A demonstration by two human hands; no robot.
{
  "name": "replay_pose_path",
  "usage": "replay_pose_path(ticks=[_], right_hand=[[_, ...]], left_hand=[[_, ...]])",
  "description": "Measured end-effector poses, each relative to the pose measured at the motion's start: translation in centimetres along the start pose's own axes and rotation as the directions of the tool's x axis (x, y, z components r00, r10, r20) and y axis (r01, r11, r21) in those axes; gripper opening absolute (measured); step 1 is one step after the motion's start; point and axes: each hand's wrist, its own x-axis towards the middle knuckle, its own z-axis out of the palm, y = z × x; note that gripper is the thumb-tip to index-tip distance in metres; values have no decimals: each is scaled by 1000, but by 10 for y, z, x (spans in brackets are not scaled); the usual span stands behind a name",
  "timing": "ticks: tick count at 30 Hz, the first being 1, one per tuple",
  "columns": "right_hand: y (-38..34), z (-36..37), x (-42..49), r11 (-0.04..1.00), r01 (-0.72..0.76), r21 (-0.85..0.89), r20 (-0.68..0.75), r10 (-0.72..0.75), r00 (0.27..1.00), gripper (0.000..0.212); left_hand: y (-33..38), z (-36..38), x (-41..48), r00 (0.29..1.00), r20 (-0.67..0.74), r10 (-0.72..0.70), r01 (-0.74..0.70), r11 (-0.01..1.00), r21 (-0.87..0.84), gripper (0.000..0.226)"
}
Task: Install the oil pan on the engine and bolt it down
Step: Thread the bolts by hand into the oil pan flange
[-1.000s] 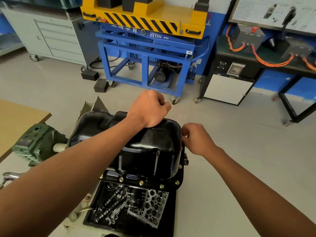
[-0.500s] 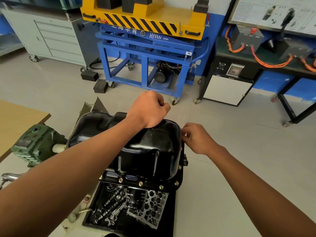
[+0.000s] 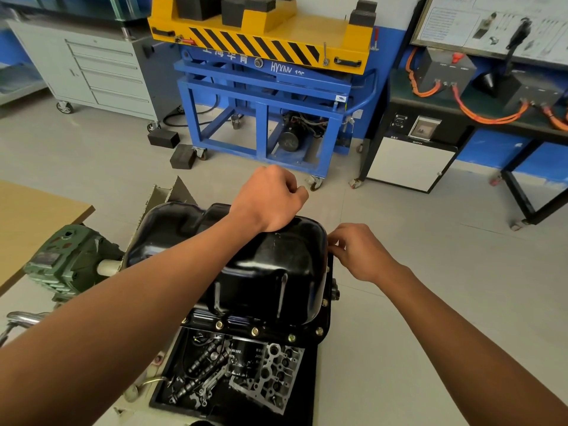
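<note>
Head view: nearest, below the oil pan (image 3: 276, 272), a black tray (image 3: 308, 392) holds camshafts (image 3: 199, 364), an oil filter (image 3: 246, 358) and a perforated metal plate (image 3: 273, 376). The glossy black oil pan sits sump-up on the engine, which it almost wholly hides; brass-coloured bolts (image 3: 254, 331) stand along its near flange. The left forearm crosses the pan and covers part of its left half. The left hand (image 3: 270, 201) hangs over the pan's far edge with fingers curled under; what they hold, if anything, is hidden. The right hand (image 3: 359, 250) is at the pan's right flange, fingertips drawn together there; whether they pinch anything cannot be told. Left of the pan sit a green gearbox (image 3: 70, 259) and a wooden bench (image 3: 30, 216). Beyond the pan, on the floor, lie black blocks (image 3: 183, 155), then a blue lift trolley (image 3: 270, 96) with a yellow top, a grey drawer cabinet (image 3: 101, 75), and orange cables (image 3: 488, 118).
</note>
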Motion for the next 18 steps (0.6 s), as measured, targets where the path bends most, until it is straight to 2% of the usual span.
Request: replay_pose_path(ticks=[9, 18], right_hand=[[-10, -2, 3, 996, -23, -88, 51, 27, 998, 16], [-18, -1, 4, 978, -133, -160, 20, 138, 990, 25]], left_hand=[[0, 0, 0, 1000, -3, 2, -2, 1000, 0, 43], [0, 0, 0, 1000, -3, 1, -1, 1000, -4, 43]])
